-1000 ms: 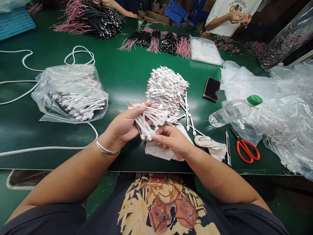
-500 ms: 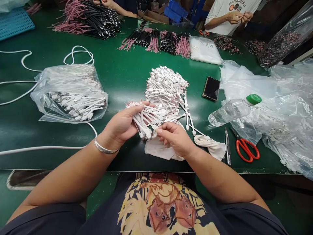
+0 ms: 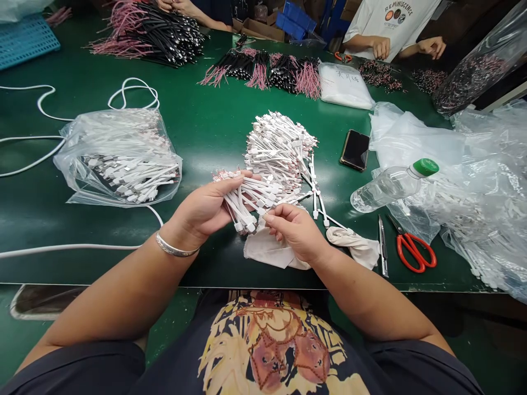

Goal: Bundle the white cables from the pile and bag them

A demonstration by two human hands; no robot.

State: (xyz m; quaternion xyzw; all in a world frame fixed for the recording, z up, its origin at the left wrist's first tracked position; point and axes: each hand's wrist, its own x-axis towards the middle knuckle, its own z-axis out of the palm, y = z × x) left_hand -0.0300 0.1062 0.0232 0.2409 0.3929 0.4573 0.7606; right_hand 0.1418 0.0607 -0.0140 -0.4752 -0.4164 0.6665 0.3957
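Note:
My left hand (image 3: 209, 206) is closed around a bundle of short white cables (image 3: 242, 200) with white connectors at one end and bare pinkish wire ends at the other. With thumb and forefinger, my right hand (image 3: 296, 230) pinches the connector end of one white cable (image 3: 262, 210) at the bundle's right side. Just beyond both hands lies a heap of the same cables (image 3: 280, 142), a few of them loose at its right edge. A pale cloth (image 3: 263, 249) rests on the table under my right hand.
Bagged white cables (image 3: 119, 156) lie left. To the right are a phone (image 3: 354, 149), a clear bottle (image 3: 387, 186), a knife (image 3: 383, 249), red-handled scissors (image 3: 415, 252) and plastic bags (image 3: 420, 131). Black-and-pink cable bundles (image 3: 164, 35) and two co-workers' hands (image 3: 432, 48) are across the table.
My hands stay almost where they were, still on the bundle and the cable. Across the table, the co-worker in white has moved their hands apart, one lowered to the dark wire pile.

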